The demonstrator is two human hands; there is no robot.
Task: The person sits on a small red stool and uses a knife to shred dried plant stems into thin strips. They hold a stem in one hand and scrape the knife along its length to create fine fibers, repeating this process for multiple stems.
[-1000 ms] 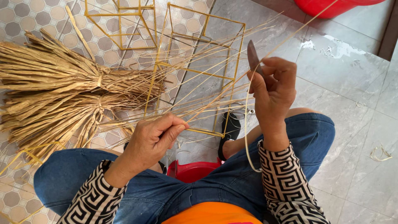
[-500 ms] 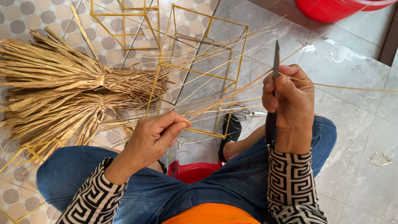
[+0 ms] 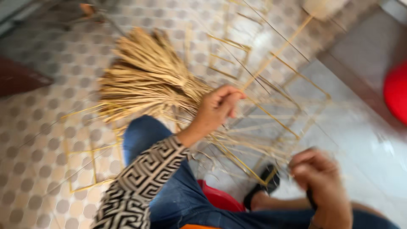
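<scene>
The thin yellow strips (image 3: 254, 146) lay fanned across the floor (image 3: 38, 169) between both hands, over the knees, mixed with a square frame of the same strips (image 3: 271, 114). My read: very light, springy along their length, likely to snap if bent sharply, and smooth enough to slip through a loose pinch. Best taken near one end, or several gathered together, not mid-span.

My left hand (image 3: 218, 108) had its fingers curled nearly closed on a few strips at the edge of the straw bundle (image 3: 144, 80). My right hand (image 3: 320, 178) was fisted around a dark handle, only partly visible under the motion blur; I couldn't tell what tool it was.

The bundle sat just beyond the left hand, bound at the neck, the loose ends splayed. Red stool (image 3: 222, 199) under me, dark sandal (image 3: 265, 188) beside the frame corner, and a red tub (image 3: 396, 93) at the right edge.
</scene>
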